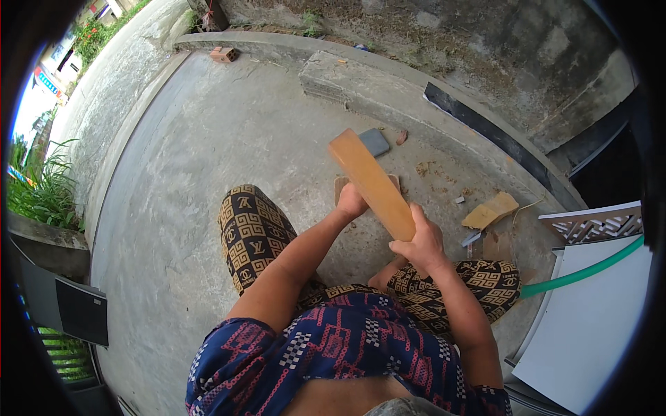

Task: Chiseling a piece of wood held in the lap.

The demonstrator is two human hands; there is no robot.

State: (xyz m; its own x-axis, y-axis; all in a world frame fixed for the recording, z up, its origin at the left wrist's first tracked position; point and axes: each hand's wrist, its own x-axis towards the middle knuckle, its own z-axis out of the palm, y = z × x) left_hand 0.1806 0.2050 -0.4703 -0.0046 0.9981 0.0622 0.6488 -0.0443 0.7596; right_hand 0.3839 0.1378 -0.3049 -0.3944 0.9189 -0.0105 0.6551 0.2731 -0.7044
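Observation:
A long, smooth orange-brown wooden block [373, 184] is held up in front of me, slanting from far left to near right. My right hand [422, 243] grips its near end, with the thumb and fingers around the edges. My left hand [352, 202] is closed against the left side of the block near its middle; its fingertips are hidden behind the wood. Below the block, a tan flat piece [340, 186] lies on the ground, mostly covered. Just beyond it is a grey rectangular slab [374, 142], with a small reddish lump [402, 137] beside it.
To the right lie a rough yellow-tan chunk [490, 211] and small scraps on the concrete floor [166, 215]. A green hose [583, 265] crosses a white panel [590, 326]. Farther off are a concrete step [368, 90], a black strip [485, 132] and a hollow brick [224, 54].

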